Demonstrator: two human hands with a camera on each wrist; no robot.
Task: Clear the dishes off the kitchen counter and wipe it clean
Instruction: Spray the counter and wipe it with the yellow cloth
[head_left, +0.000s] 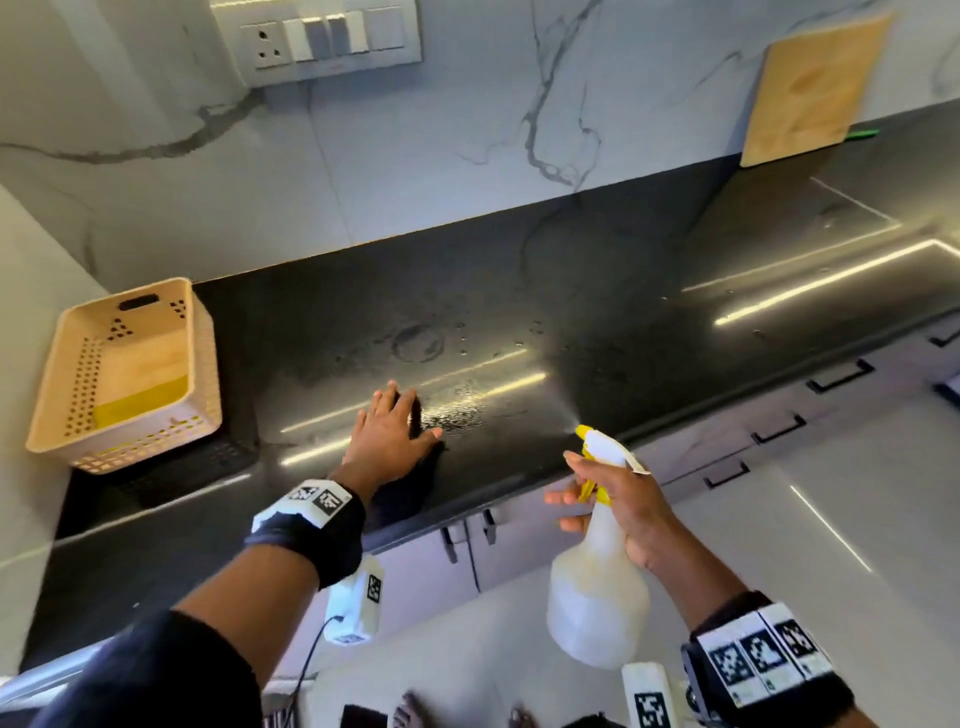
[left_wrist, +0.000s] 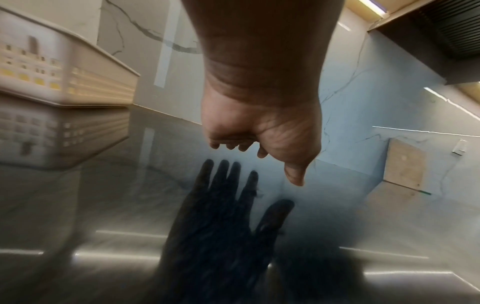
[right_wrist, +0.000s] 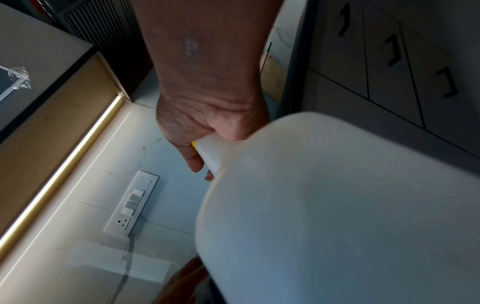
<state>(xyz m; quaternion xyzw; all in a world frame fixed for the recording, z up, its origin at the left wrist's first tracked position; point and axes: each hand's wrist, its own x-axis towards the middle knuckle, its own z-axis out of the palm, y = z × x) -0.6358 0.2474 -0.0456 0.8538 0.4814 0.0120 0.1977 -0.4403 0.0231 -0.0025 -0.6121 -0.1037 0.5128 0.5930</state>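
Note:
The black glossy counter (head_left: 597, 291) carries no dishes and has wet droplets and a ring mark near its middle. My left hand (head_left: 392, 431) hovers just above the counter with fingers spread and straight; in the left wrist view the left hand (left_wrist: 259, 131) hangs over its own dark reflection. My right hand (head_left: 618, 499) grips the neck of a white spray bottle (head_left: 597, 582) with a yellow trigger, held off the counter's front edge, nozzle aimed at the counter with a faint mist at its tip. In the right wrist view the spray bottle (right_wrist: 337, 216) fills the frame.
A beige perforated basket (head_left: 127, 374) with something yellow inside stands at the counter's left end. A wooden cutting board (head_left: 810, 91) leans on the marble backsplash at far right. A switch panel (head_left: 317, 39) sits on the wall. Drawers with black handles (head_left: 779, 428) run below.

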